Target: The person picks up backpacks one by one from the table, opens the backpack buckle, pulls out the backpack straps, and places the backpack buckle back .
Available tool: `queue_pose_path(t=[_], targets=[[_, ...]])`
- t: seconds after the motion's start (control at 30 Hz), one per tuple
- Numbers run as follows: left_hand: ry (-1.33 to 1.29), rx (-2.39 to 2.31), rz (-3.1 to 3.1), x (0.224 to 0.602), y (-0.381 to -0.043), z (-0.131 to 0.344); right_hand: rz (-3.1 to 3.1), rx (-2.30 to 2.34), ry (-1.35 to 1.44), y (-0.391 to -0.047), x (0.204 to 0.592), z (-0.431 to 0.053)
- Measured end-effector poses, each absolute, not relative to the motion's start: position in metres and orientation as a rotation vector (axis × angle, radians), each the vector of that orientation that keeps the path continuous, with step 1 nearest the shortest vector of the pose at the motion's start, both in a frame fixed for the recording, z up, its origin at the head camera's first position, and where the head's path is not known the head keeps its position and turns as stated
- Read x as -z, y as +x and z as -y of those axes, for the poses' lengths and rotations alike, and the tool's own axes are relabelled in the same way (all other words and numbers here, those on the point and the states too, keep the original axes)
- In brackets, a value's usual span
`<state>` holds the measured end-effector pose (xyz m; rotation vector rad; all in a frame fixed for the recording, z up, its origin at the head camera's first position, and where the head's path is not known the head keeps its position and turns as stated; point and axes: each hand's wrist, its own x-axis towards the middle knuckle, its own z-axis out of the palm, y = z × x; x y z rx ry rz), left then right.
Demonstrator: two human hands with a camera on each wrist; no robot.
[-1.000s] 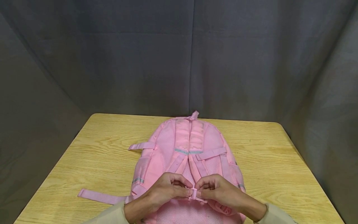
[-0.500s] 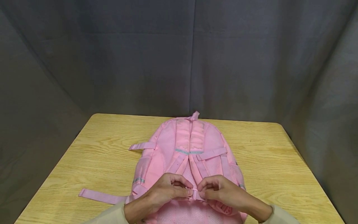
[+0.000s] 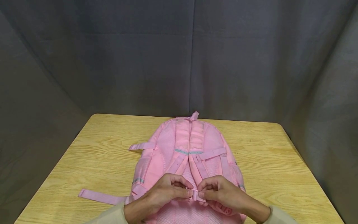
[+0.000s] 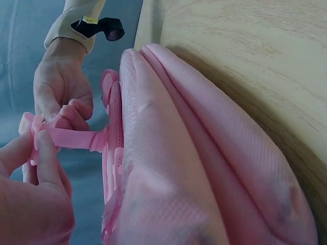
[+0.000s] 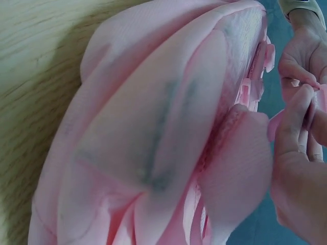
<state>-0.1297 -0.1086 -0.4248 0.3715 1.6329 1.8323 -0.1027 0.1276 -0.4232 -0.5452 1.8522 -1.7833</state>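
Note:
A pink backpack lies on the table with its shoulder straps facing up. Over its lower part, both hands meet at a small pink plastic buckle. My left hand pinches the buckle between thumb and index finger. Just to the right of it, my right hand pinches the pink webbing strap that runs out of the buckle. In the left wrist view the strap stretches from the buckle to the backpack's edge. The fingers cover part of the buckle.
A loose webbing end lies on the wooden table at left. A shorter strap sticks out above it, and another strap crosses the right side. Behind the table hangs a dark grey curtain.
My right hand has slid slightly right, away from the buckle, and a little more webbing shows between the hands. My left hand and the backpack have stayed almost still.

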Motion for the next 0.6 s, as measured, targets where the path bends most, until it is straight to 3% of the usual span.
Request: queue_pose_path(t=[0.6], targets=[[0.365,-1.86,-1.597,0.4272,-0.1282,0.1081,-1.789,1.82,-0.566,-0.1028,0.4226,-0.1222]])
